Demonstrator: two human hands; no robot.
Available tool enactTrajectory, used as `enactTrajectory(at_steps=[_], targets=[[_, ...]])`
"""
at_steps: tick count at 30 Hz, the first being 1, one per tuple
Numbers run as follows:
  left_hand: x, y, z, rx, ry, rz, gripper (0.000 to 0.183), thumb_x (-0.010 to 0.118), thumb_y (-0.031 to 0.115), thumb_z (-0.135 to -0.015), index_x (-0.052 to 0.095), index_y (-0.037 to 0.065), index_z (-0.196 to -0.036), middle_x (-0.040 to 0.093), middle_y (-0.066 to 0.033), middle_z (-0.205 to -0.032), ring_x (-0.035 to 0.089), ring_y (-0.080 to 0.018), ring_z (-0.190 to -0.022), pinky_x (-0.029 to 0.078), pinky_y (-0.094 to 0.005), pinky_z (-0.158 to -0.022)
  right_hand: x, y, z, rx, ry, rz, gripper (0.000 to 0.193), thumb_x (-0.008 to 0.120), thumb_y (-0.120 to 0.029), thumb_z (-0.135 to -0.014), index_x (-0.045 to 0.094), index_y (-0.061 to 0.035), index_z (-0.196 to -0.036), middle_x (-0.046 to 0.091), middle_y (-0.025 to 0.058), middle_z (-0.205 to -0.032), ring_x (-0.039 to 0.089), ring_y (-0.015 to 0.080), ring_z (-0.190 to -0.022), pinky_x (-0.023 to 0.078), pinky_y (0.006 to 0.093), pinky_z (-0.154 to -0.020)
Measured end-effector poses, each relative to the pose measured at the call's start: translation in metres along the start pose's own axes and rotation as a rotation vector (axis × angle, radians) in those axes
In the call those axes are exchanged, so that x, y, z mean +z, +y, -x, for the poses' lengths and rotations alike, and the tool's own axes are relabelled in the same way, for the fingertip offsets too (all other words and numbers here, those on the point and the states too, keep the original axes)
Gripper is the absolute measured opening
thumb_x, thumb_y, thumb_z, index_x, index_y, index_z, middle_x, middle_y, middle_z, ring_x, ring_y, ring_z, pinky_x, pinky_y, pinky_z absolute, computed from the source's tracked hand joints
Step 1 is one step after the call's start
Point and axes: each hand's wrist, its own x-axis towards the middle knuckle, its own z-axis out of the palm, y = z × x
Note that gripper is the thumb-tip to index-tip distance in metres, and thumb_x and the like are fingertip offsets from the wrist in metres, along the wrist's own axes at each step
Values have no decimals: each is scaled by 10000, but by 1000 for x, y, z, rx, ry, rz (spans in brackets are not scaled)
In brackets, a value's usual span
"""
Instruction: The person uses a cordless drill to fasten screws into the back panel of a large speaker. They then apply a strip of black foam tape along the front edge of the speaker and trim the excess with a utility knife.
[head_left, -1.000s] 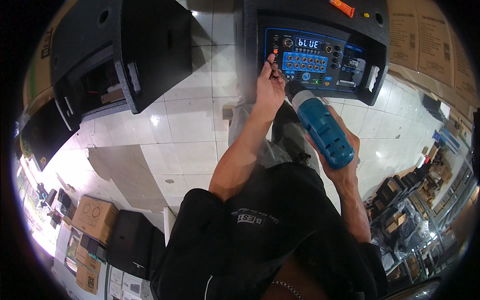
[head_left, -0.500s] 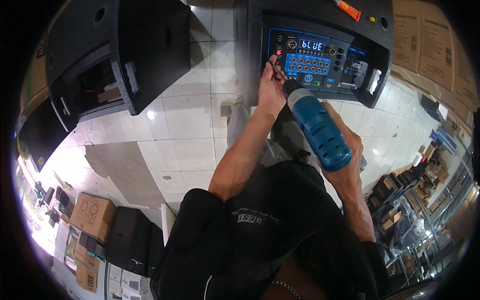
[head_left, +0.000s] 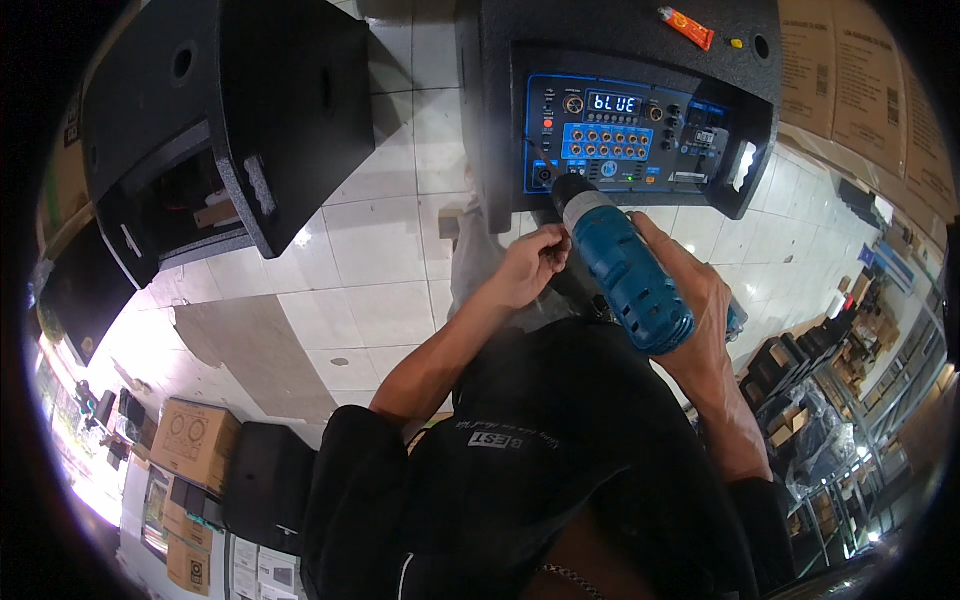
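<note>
My right hand (head_left: pixel 697 300) grips a blue cordless drill (head_left: pixel 632 272). Its chuck points up and left, and a long thin bit (head_left: pixel 541 155) reaches over the lower left corner of an amplifier panel (head_left: pixel 680 185). That panel is set into a black speaker cabinet (head_left: pixel 488 90), with a lit display, knobs and rows of round sockets. Just left of the chuck and below the cabinet's near edge is my left hand (head_left: pixel 533 265). Its fingers are curled together; whatever they may hold is too small to make out.
On the cabinet top lie an orange tube (head_left: pixel 687 28) and a small yellow piece (head_left: pixel 736 43). A second black speaker cabinet (head_left: pixel 300 100) with an open cavity stands at the left. Cardboard boxes (head_left: pixel 835 70) line the right; more boxes (head_left: pixel 195 440) are stacked at lower left.
My left hand has let go of the bit area and drawn back down toward me, its fingers curling. The drill stays in my right hand, shifted slightly down and left.
</note>
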Motion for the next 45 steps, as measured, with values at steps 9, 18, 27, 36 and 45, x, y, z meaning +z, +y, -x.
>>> enactTrajectory(at_steps=[9, 18, 27, 36, 45], targets=[[2, 9, 16, -74, 97, -96, 308, 441, -3, -928, 571, -40, -1205, 605, -75, -998, 583, -160, -861, 484, -279, -733, -6, -7, -3, 25, -115, 99, 804, 856, -139, -689, 547, -90, -1430, 725, 174, -1039, 738, 312, -888, 567, 423, -815], [5, 18, 20, -70, 70, -125, 331, 431, -20, -930, 547, -28, -1239, 600, -79, -1083, 587, -162, -895, 490, -286, -780, -7, -6, -12, -54, -137, 173, 909, 908, -216, -620, 536, -147, -1447, 692, 132, -964, 712, 292, -841, 554, 418, -713], [21, 29, 30, 80, -53, -376, 265, 410, 48, -1051, 489, -12, -1296, 599, -95, -1155, 611, -182, -999, 523, -322, -919, -19, -7, -6, -206, -57, 288, 785, 868, -168, -650, 601, -92, -1384, 713, 150, -1004, 715, 308, -866, 541, 388, -775], [47, 52, 23, 254, -144, -527, 281, 475, 54, -1043, 485, -50, -1304, 629, -181, -1194, 640, -269, -1153, 518, -350, -1024, -24, 32, 76, 168, 208, -392, 488, 829, -160, -826, 661, -36, -1266, 736, 96, -1072, 710, 182, -905, 557, 356, -851], [81, 79, 35, 194, -111, -825, 307, 545, 159, -1052, 579, -71, -1253, 675, -186, -1126, 710, -250, -1035, 602, -298, -898, -21, 68, 143, 616, 409, -863, 322, 844, -178, -758, 734, -90, -1047, 726, 23, -947, 670, 149, -864, 532, 325, -811]])
